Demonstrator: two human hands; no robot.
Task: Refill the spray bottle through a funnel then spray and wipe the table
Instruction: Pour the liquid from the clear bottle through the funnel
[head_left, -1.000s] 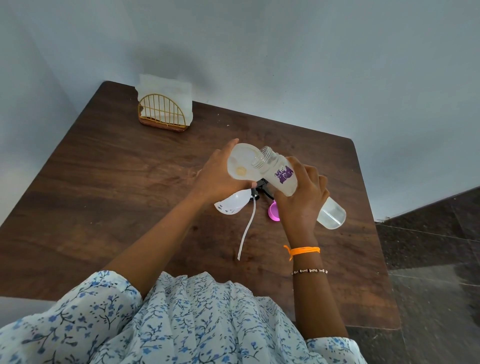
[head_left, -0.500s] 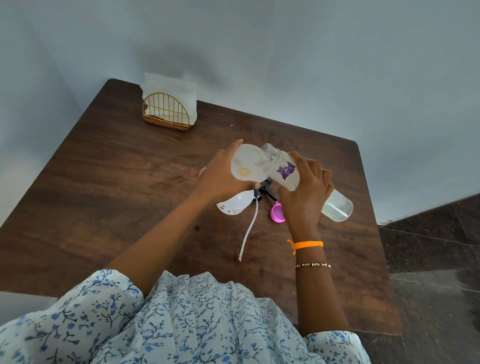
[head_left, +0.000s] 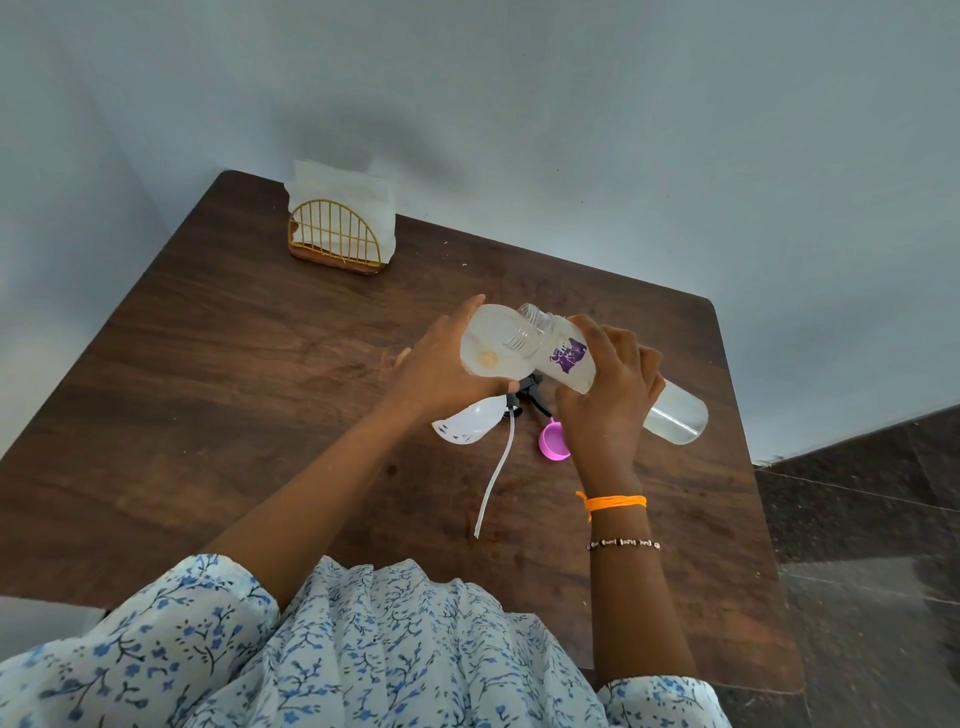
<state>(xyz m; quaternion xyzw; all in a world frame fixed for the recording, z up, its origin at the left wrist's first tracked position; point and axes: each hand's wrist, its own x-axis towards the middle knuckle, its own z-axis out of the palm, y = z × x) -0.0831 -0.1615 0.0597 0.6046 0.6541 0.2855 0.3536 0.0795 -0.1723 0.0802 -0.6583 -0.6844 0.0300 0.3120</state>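
My left hand (head_left: 441, 364) grips a translucent white funnel (head_left: 485, 343) above the middle of the brown table (head_left: 234, 389). My right hand (head_left: 608, 395) holds a clear refill bottle (head_left: 670, 410) with a purple label, tilted, its open threaded mouth over the funnel's bowl. A little clear liquid lies in the bottle's lower end. Under my left wrist shows a white rounded shape (head_left: 465, 423); I cannot tell whether it is the spray bottle. The black spray head (head_left: 524, 397) with its long white tube (head_left: 493, 478) lies on the table below the funnel.
A pink cap (head_left: 553, 444) lies on the table beside my right wrist. A gold wire holder with white napkins (head_left: 340, 234) stands at the far left corner. Grey walls close off the back and left. Dark tiled floor lies to the right.
Both hands keep the same hold on funnel and bottle. The bottle's mouth has stayed over the funnel and the view has shifted slightly.
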